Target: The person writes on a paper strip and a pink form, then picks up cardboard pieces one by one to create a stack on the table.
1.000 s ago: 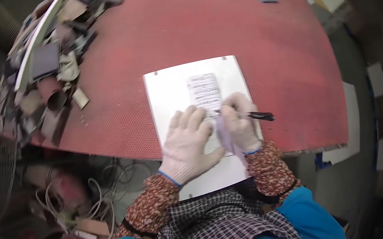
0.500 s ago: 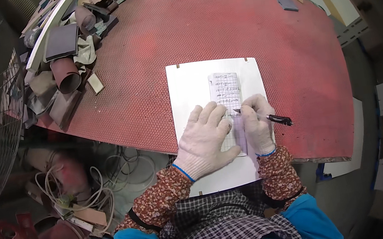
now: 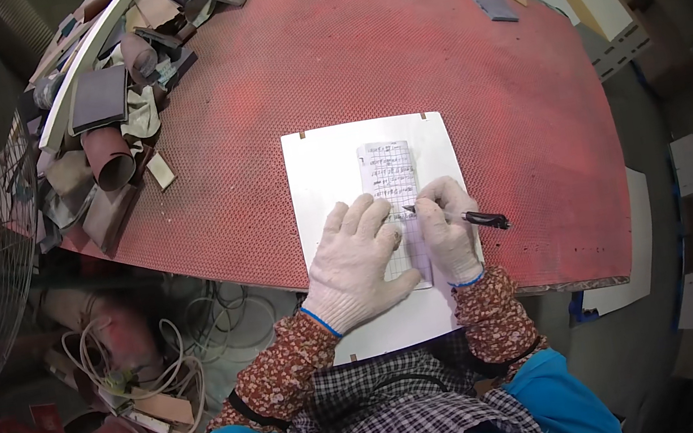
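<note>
A narrow sheet of gridded paper [image 3: 388,171] with handwritten lines lies on a white board [image 3: 319,162] at the near edge of the red table. My left hand [image 3: 355,259], in a white knit glove, rests flat across the left side of the paper, fingers spread. My right hand [image 3: 449,236], gloved too, is closed around a black pen [image 3: 487,220]. The pen's tip meets the paper, or hovers just over it, beside my left fingertips. My palms and fingers cover part of the sheet's lower half.
The red mesh-textured tabletop [image 3: 293,53] spreads ahead. Sanding belts and blocks are heaped [image 3: 100,101] at its left, near a white curved strip [image 3: 86,63]. A grey pad [image 3: 495,7] lies far right. Hoses [image 3: 178,352] tangle below left; white boxes [image 3: 604,12] stand beyond the right edge.
The whole view has shifted, so the board and both hands appear slightly further left and lower. My left hand stays flat on the paper, and the pen remains in my right.
</note>
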The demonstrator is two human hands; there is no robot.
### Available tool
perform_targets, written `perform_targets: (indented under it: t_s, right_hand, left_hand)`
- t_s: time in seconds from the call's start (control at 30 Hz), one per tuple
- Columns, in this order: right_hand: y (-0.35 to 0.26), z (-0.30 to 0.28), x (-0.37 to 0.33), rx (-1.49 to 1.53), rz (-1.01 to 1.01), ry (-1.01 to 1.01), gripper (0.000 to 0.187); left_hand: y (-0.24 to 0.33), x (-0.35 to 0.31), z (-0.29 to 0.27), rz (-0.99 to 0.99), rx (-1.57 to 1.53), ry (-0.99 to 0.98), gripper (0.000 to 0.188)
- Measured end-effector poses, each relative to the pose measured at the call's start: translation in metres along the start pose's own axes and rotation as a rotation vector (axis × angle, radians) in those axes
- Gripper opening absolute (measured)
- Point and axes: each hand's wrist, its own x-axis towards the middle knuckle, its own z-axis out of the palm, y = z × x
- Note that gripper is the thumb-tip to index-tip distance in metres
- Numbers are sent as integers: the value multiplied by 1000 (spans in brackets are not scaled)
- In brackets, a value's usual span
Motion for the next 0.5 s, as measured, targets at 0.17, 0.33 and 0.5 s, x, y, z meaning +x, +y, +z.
perform_targets:
  t_s: [0.17, 0.33, 0.5]
  right_hand:
    - [-2, 0, 0, -4, 31, -1, 11]
    - [6, 2, -2, 37, 47, 28, 12]
    - [-13, 6, -2, 373, 352, 13, 13]
  left_hand:
    - [0, 1, 1, -3, 17, 18, 47]
    - [1, 3, 2, 25, -6, 44, 45]
    - [3, 6, -1, 12, 18, 10, 43]
